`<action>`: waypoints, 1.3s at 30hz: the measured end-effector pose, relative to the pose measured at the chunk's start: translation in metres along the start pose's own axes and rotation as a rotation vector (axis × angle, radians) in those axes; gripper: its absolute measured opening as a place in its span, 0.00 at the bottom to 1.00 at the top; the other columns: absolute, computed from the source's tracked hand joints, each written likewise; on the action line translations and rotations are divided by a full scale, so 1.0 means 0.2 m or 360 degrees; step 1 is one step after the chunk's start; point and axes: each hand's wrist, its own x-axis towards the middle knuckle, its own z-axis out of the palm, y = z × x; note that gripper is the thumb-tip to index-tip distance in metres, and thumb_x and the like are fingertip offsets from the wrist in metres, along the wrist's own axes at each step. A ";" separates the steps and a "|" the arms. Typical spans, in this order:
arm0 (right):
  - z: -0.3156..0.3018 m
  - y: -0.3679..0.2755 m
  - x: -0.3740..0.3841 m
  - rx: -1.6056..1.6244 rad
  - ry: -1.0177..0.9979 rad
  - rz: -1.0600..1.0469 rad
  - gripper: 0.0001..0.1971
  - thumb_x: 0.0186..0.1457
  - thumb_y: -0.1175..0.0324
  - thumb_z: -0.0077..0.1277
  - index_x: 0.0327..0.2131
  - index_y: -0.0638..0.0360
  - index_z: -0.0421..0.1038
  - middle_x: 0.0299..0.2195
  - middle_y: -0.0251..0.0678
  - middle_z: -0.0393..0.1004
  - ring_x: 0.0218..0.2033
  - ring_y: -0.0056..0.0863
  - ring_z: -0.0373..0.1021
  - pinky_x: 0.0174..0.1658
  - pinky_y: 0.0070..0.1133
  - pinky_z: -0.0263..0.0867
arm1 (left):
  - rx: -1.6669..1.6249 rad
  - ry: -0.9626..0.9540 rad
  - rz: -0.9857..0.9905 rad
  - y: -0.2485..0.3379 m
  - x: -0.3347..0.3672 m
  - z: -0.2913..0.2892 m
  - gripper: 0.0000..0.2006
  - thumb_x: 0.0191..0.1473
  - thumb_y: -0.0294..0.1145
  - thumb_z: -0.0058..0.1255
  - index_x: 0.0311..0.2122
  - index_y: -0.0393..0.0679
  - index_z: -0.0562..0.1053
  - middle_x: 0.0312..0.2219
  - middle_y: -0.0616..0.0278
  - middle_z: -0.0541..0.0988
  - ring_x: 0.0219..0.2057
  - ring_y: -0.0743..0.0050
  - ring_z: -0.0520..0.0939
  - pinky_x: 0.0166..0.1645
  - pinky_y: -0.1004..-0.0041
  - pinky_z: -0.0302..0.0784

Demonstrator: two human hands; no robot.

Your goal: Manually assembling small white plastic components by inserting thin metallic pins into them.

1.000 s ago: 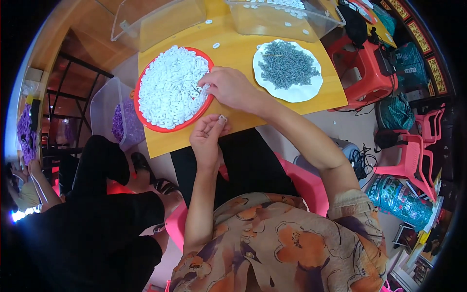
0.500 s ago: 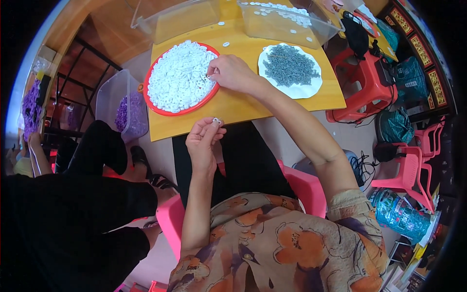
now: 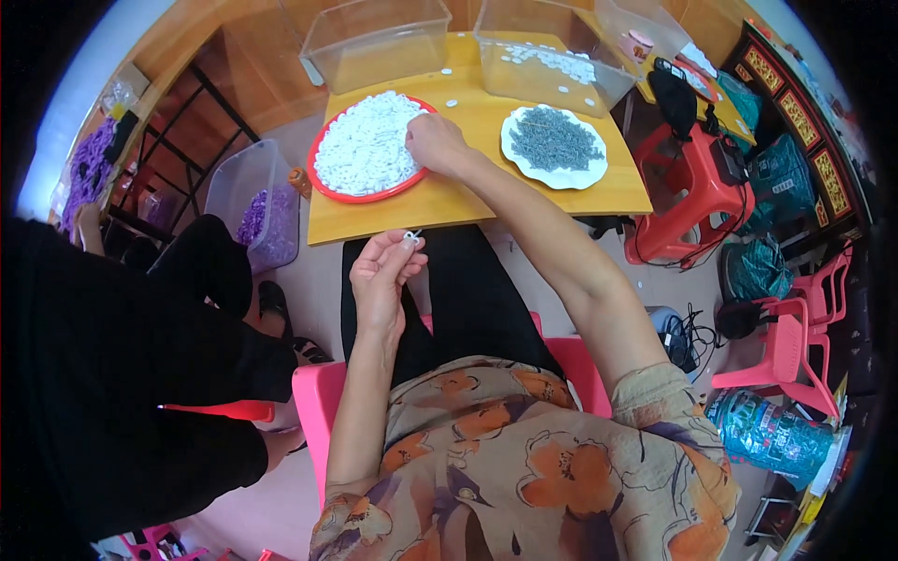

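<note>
My left hand (image 3: 382,269) is held above my lap, just off the table's near edge. Its thumb and forefinger pinch a small white plastic piece (image 3: 412,237), from which a thin greyish tip seems to stick out. My right hand (image 3: 436,145) reaches over the right rim of a round red tray (image 3: 374,197) heaped with small white plastic pieces (image 3: 363,145). Its fingers are curled together at the heap, and the fingertips are hidden, so what they hold cannot be made out. To its right, a white scalloped plate (image 3: 586,176) carries a pile of small grey screw-like parts (image 3: 554,137).
Clear plastic bins (image 3: 379,51) stand at the back of the yellow table (image 3: 458,201); the right bin (image 3: 552,89) holds white pieces. A person in black (image 3: 140,374) sits close on my left beside a bin of purple pieces (image 3: 267,220). A red stool (image 3: 687,201) stands at right.
The view has shifted, so the table sits slightly differently. My right hand stays at the tray's right side, fingers now more turned into the heap. My left hand keeps its pinch on the white piece.
</note>
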 end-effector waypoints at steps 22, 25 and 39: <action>-0.03 -0.09 -0.08 0.0022 -0.0151 -0.0195 0.09 0.46 0.69 0.46 0.32 0.59 0.73 0.34 0.45 0.72 0.39 0.42 0.68 0.41 0.33 0.64 | -0.0140 0.0092 0.0100 0.05 -0.07 -0.04 0.07 0.50 0.24 0.50 0.36 0.37 0.70 0.29 0.56 0.78 0.24 0.81 0.78 0.29 0.86 0.73; 0.00 -0.07 -0.04 -0.0040 -0.0187 -0.0143 0.09 0.46 0.69 0.46 0.30 0.59 0.74 0.34 0.46 0.73 0.38 0.43 0.69 0.41 0.34 0.64 | -0.0147 0.0081 0.0101 0.05 -0.07 -0.04 0.07 0.50 0.24 0.50 0.36 0.36 0.70 0.29 0.56 0.78 0.25 0.81 0.78 0.29 0.87 0.73; -0.07 -0.13 -0.13 0.0040 -0.0318 -0.0219 0.09 0.43 0.65 0.50 0.27 0.59 0.75 0.29 0.45 0.75 0.34 0.40 0.71 0.38 0.32 0.66 | -0.0221 0.0105 0.0108 0.07 -0.06 -0.07 0.07 0.50 0.24 0.50 0.36 0.36 0.70 0.29 0.57 0.78 0.24 0.82 0.78 0.29 0.87 0.72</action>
